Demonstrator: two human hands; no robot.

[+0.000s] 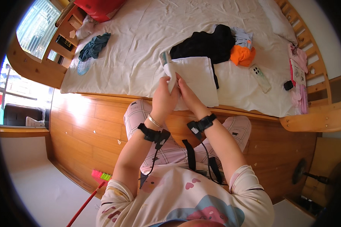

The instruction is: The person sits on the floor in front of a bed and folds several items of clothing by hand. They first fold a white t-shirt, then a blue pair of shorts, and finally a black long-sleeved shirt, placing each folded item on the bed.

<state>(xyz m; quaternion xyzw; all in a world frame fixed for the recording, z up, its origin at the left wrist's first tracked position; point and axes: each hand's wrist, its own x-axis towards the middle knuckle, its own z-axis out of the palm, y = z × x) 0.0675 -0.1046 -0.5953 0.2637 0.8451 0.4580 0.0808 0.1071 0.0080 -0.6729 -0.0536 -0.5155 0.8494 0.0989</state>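
My left hand (pixel 166 92) grips a narrow, bunched white cloth (pixel 169 69) with a teal and grey patch at its far end. Pressed close against it, my right hand (pixel 187 92) holds the cloth's near part from the other side; some fingertips are hidden. Both hands are over the front edge of the bed. Just beyond my right hand, a flat white cloth (pixel 200 75) lies on the sheet, and I cannot tell whether the held piece joins it. A black garment (pixel 204 46) lies behind it, partly covered by the white cloth.
An orange cloth (pixel 242 55), a grey garment (pixel 242 37) and a phone (pixel 260 78) lie to the right on the bed (pixel 130 68). Pink folded clothes (pixel 299 73) line the wooden rail. At left lies a teal garment (pixel 95 46). A red broom (pixel 101 177) is on the floor side.
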